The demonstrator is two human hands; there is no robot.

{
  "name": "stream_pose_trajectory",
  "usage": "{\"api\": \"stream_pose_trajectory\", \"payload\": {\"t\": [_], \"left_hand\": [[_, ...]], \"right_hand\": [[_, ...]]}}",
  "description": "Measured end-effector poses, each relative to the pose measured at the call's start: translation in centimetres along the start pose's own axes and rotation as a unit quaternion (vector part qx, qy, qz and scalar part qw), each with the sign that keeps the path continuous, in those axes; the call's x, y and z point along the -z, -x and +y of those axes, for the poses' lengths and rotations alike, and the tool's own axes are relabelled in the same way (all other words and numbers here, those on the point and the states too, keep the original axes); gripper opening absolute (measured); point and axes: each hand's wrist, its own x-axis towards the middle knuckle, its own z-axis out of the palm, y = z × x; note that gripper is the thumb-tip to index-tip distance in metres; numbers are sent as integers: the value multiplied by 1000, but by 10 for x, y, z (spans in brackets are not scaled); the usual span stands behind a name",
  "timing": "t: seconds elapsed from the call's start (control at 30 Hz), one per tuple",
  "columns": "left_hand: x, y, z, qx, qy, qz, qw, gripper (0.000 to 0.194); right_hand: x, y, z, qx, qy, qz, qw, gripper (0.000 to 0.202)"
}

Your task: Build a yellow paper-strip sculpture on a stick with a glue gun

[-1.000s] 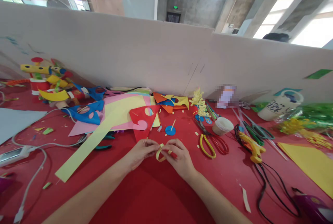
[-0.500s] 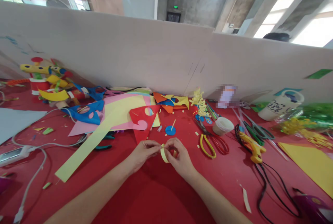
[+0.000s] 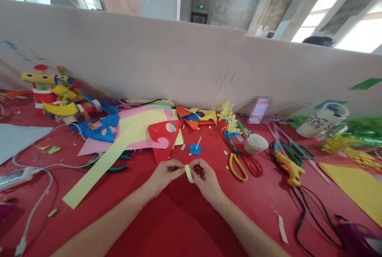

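Observation:
A narrow pale yellow strip (image 3: 189, 174), curved into a bend, is held between my hands above the red table. My left hand (image 3: 167, 174) pinches at its upper end with thumb and forefinger. From the other side, my right hand (image 3: 205, 178) has closed thumb and fingers on the same strip; part of it is hidden behind them. Just beyond the hands lies a blue disc (image 3: 195, 150) with a small pale stick on it. A red cut-out sheet (image 3: 162, 137) with holes lies beyond my left hand.
Right of my hands lie yellow-and-red-handled scissors (image 3: 238, 167), a white cup (image 3: 256, 144) and a yellow glue gun (image 3: 291, 167) with a black cord. A long pale yellow strip (image 3: 95, 173) and blue cut-outs (image 3: 101, 129) lie left. A white partition (image 3: 149, 62) stands behind.
The yellow strip has turned slightly between my fingers, and its loop looks narrower. Both hands stay in nearly the same place and keep their hold.

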Motion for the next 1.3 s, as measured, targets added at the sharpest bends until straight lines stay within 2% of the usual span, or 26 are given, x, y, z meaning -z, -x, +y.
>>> {"api": "stream_pose_trajectory", "payload": {"t": [0.27, 0.43, 0.67, 0.8, 0.97, 1.17, 1.3], "left_hand": [[2, -2, -5, -25, -19, -21, 999, 20], [3, -3, -5, -32, -90, -17, 995, 19], [3, -1, -2, -47, -188, -16, 981, 10], [3, -1, -7, -57, -193, -9, 980, 12], [3, -3, -15, -53, -151, -13, 987, 19], [2, -2, -10, -62, -153, -6, 986, 19], [4, -2, -11, -56, -170, 10, 984, 20]], "right_hand": [[1, -3, -1, -13, -51, 3, 999, 20], [5, -7, 1, -14, -53, -19, 998, 20], [9, -10, 6, -50, -40, -63, 996, 19], [8, -10, 2, -60, -35, -47, 996, 23], [8, -10, -1, -75, -51, -27, 996, 31], [7, -10, 2, -46, -22, 19, 998, 28], [10, -8, -1, 30, 72, 30, 996, 16]]}}
